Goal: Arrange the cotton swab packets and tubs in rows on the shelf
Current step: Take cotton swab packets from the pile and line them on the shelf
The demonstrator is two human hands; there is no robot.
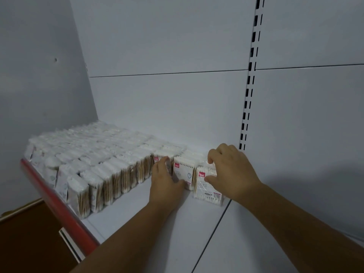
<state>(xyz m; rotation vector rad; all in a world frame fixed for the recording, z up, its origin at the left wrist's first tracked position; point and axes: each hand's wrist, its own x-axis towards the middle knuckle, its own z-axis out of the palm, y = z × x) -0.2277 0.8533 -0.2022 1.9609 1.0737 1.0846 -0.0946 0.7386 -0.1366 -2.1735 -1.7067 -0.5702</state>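
Two grips: yours, both on packets.
Left grip (pixel 165 184): closed round packet (pixel 184 172) beside rows (pixel 98 164).
Right grip (pixel 232 172): pinching end packet (pixel 208 188) on shelf (pixel 147 223).

Red tags (pixel 201 174) on packets (pixel 209 187) — print too blurred.

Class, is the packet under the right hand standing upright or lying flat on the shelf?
Upright: the packet stands on edge on the shelf, label facing out, right hand gripping it.
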